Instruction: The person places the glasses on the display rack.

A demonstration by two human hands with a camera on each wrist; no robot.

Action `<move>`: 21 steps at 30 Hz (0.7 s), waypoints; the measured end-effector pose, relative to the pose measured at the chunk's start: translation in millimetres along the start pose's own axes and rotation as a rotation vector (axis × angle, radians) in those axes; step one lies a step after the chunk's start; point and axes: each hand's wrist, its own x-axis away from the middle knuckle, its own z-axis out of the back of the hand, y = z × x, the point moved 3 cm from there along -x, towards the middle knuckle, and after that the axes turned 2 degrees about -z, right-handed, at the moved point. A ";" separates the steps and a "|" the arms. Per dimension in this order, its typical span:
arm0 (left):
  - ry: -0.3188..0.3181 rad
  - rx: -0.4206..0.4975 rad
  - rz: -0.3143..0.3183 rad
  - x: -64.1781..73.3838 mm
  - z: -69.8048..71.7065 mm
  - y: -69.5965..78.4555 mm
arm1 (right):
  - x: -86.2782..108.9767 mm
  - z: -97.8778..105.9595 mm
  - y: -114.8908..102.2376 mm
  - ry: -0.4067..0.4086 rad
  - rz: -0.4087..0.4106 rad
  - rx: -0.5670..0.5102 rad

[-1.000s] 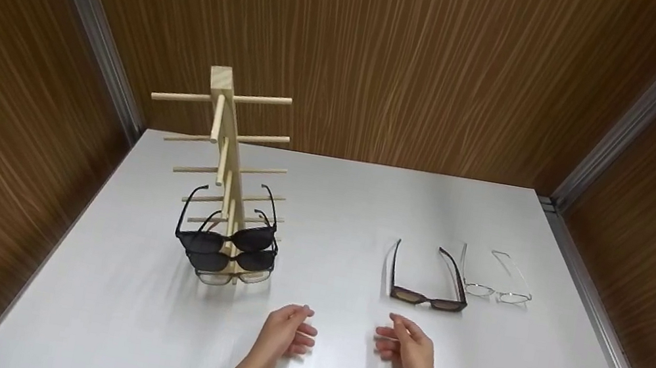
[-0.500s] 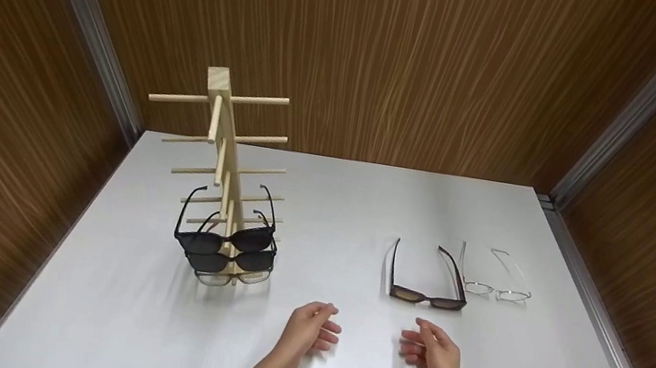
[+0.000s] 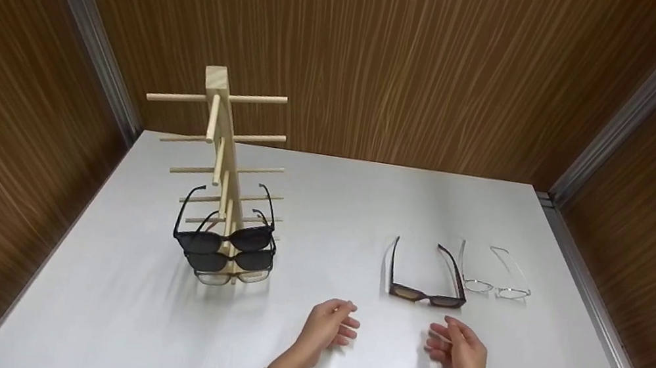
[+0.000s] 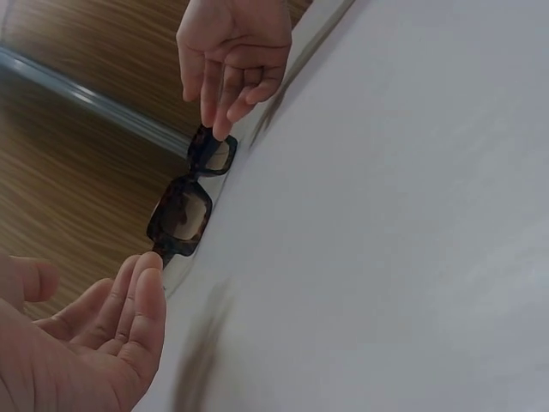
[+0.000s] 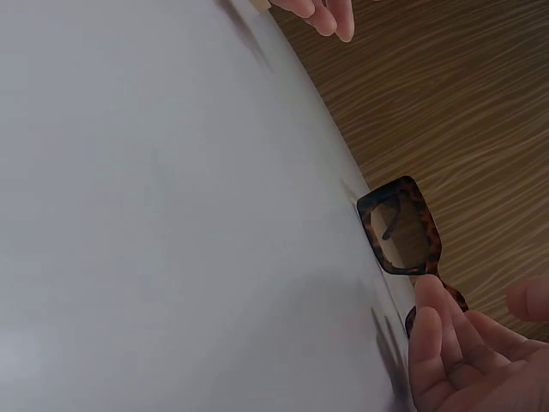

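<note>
My left hand (image 3: pixel 325 327) hovers over the white table, fingers loosely bent and holding nothing. To its right my right hand (image 3: pixel 464 357) is likewise relaxed, with nothing in it, just in front of the tortoiseshell sunglasses (image 3: pixel 427 298). Those sunglasses stand on the table with temples unfolded toward the back; the right wrist view shows their brown lens beyond my right fingertips (image 5: pixel 429 296). Behind and right of them lie thin wire-framed eyeglasses (image 3: pixel 495 290), also unfolded. At left a wooden display rack (image 3: pixel 225 120) carries two black sunglasses (image 3: pixel 252 238) and, lowest, clear-lensed eyeglasses (image 3: pixel 213 279).
The rack's bare upper pegs (image 3: pixel 259 99) stick out sideways and forward. Wood-grain panels (image 3: pixel 389 54) wall the white table (image 3: pixel 336 212) at the back and both sides, with metal rails (image 3: pixel 634 105) at the corners.
Both hands have shifted to the right across the table, the right one ending in front of the tortoiseshell sunglasses' right side. The glasses and rack stay in place.
</note>
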 end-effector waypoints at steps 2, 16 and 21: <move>-0.003 0.004 0.000 -2.7 -5.3 0.0 | -1.9 4.4 -0.9 -0.002 0.010 -0.019; 0.017 -0.033 -0.001 -22.1 -29.6 4.5 | -18.3 17.5 -14.9 0.086 -0.064 -0.016; -0.014 -0.030 0.003 -30.0 -37.4 8.5 | -25.8 17.6 -15.2 0.085 -0.084 -0.044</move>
